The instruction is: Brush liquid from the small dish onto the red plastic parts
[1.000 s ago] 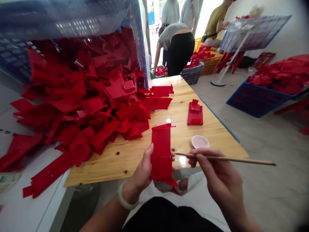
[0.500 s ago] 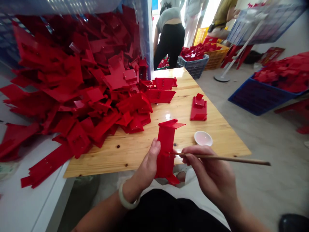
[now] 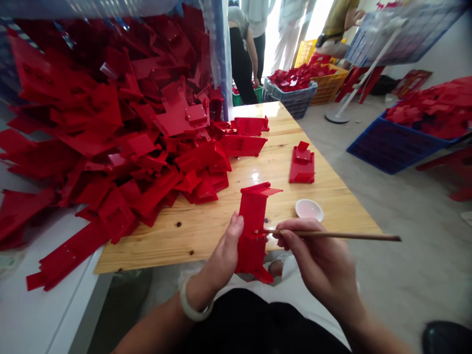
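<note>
Looking over a wooden desk (image 3: 162, 246) piled with red plastic pieces (image 3: 110, 128), a blue crate (image 3: 394, 147) on the floor (image 3: 413, 231) beyond; the left grip (image 3: 217, 260) clenches one upright red piece (image 3: 252, 231) over the desk edge, the right grip (image 3: 313, 260) pinching a thin stick (image 3: 339, 235), tip right at it.

Strong daylight comes through the doorway (image 3: 295, 29) at the far end and washes it nearly white, while the room is evenly lit and shadows are soft. A small patch of glare shines on the varnished wooden surface (image 3: 206, 231), and the clear plastic sheet (image 3: 217, 49) catches pale streaks. The wide lens bends everything towards the frame's edges. The wire rack (image 3: 401, 34) at upper right is blurred, while the red plastic piece (image 3: 252, 231) near the middle looks fairly sharp.
</note>
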`<state>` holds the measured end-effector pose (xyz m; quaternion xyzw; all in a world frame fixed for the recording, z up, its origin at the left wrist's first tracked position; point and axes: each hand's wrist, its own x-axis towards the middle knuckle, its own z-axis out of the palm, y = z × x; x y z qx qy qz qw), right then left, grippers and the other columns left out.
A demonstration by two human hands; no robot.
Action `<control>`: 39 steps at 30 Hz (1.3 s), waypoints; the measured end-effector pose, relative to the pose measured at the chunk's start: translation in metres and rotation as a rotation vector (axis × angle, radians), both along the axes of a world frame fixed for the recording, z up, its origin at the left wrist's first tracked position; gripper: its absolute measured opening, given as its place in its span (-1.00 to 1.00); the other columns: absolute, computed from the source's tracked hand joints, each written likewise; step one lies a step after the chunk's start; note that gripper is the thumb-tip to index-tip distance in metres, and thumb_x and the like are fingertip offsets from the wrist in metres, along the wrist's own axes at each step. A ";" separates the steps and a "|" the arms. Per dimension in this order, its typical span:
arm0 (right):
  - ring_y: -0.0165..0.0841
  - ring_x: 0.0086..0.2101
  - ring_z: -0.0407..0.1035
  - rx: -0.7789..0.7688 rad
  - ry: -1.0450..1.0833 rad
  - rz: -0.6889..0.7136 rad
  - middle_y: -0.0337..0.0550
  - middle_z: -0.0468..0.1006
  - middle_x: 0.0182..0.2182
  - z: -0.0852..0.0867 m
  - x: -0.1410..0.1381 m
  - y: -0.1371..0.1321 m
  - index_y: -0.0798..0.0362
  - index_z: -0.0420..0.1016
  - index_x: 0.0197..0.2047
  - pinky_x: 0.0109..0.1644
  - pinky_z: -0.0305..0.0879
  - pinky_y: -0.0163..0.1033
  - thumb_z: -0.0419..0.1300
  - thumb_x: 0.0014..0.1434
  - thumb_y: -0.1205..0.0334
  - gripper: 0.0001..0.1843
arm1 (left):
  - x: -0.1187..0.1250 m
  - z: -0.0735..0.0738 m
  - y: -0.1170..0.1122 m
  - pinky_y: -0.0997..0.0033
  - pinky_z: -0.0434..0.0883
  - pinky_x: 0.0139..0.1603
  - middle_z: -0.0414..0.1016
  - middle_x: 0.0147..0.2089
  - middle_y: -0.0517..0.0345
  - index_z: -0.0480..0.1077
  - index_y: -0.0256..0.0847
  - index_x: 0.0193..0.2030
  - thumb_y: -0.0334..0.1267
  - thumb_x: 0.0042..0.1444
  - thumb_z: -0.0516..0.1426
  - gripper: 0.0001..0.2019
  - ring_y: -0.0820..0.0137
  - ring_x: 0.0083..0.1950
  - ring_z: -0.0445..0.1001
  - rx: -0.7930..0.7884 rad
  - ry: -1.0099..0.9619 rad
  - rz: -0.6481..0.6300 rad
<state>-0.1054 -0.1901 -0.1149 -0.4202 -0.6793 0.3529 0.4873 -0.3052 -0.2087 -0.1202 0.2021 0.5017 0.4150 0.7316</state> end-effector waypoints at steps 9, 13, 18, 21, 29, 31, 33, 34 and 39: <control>-0.48 -0.30 0.61 -0.049 0.095 0.013 -0.30 0.68 -0.18 -0.004 0.000 0.001 -0.12 0.60 0.07 -0.17 0.60 -0.39 0.26 0.55 0.33 -0.84 | 0.001 0.002 0.000 0.12 0.70 -0.07 0.77 0.08 -0.22 0.57 -0.29 0.33 0.51 0.29 0.14 -0.12 -0.05 -0.01 0.76 -0.003 0.004 -0.020; -0.50 -0.31 0.61 -0.066 0.173 -0.007 -0.31 0.70 -0.19 -0.004 -0.001 0.001 -0.13 0.61 0.07 -0.18 0.61 -0.44 0.25 0.55 0.34 -0.83 | -0.002 -0.005 0.001 0.08 0.70 -0.01 0.76 0.08 -0.28 0.60 -0.34 0.31 0.52 0.31 0.10 -0.10 -0.09 0.07 0.75 0.018 -0.079 -0.053; -0.50 -0.33 0.61 -0.104 0.216 0.008 -0.31 0.70 -0.21 -0.003 -0.003 0.001 -0.12 0.63 0.06 -0.21 0.61 -0.43 0.26 0.55 0.33 -0.84 | 0.000 -0.005 0.004 0.10 0.70 -0.12 0.78 -0.02 -0.30 0.60 -0.39 0.29 0.53 0.30 0.05 -0.06 -0.01 -0.18 0.78 -0.018 -0.054 -0.062; -0.49 -0.35 0.61 -0.118 0.223 -0.016 -0.31 0.70 -0.23 -0.003 -0.004 0.001 -0.12 0.64 0.03 -0.24 0.61 -0.43 0.27 0.55 0.30 -0.86 | 0.001 -0.001 0.005 0.13 0.69 -0.14 0.78 -0.02 -0.30 0.59 -0.39 0.29 0.54 0.27 0.07 -0.05 -0.01 -0.17 0.78 -0.024 -0.053 -0.065; -0.50 -0.35 0.61 -0.132 0.227 0.000 -0.32 0.71 -0.26 -0.001 -0.003 -0.001 -0.13 0.64 0.03 -0.21 0.61 -0.44 0.25 0.56 0.30 -0.85 | 0.001 -0.002 0.006 0.17 0.68 -0.18 0.78 -0.07 -0.25 0.63 -0.37 0.24 0.51 0.28 0.07 -0.09 0.03 -0.22 0.77 -0.017 -0.066 -0.065; -0.50 -0.33 0.61 -0.118 0.228 0.003 -0.32 0.71 -0.23 0.000 -0.002 -0.003 -0.13 0.63 0.04 -0.18 0.60 -0.45 0.24 0.56 0.31 -0.84 | 0.002 -0.003 0.006 0.16 0.68 -0.16 0.78 -0.04 -0.25 0.64 -0.36 0.23 0.50 0.32 0.04 -0.11 0.02 -0.19 0.77 -0.010 -0.066 -0.065; -0.48 -0.28 0.62 -0.091 0.212 0.017 -0.29 0.71 -0.17 0.000 -0.001 -0.004 -0.13 0.63 0.07 -0.13 0.62 -0.43 0.23 0.55 0.34 -0.81 | 0.002 -0.005 0.006 0.13 0.69 -0.13 0.78 -0.02 -0.26 0.65 -0.35 0.20 0.48 0.35 0.02 -0.13 0.00 -0.17 0.77 -0.002 -0.059 -0.061; -0.47 -0.26 0.63 -0.077 0.193 0.029 -0.28 0.71 -0.14 0.000 0.000 -0.005 -0.13 0.63 0.08 -0.11 0.62 -0.42 0.22 0.55 0.35 -0.79 | 0.002 -0.006 0.005 0.12 0.69 -0.13 0.78 -0.01 -0.26 0.65 -0.35 0.20 0.47 0.36 0.01 -0.14 -0.01 -0.17 0.77 0.003 -0.056 -0.060; -0.41 -0.17 0.63 -0.042 0.095 0.088 -0.20 0.70 -0.06 -0.002 0.007 -0.002 -0.11 0.62 0.10 -0.04 0.61 -0.34 0.19 0.54 0.39 -0.75 | 0.002 -0.007 0.005 0.15 0.68 -0.19 0.78 -0.07 -0.25 0.65 -0.37 0.22 0.49 0.33 0.02 -0.11 0.02 -0.21 0.76 0.003 -0.045 -0.070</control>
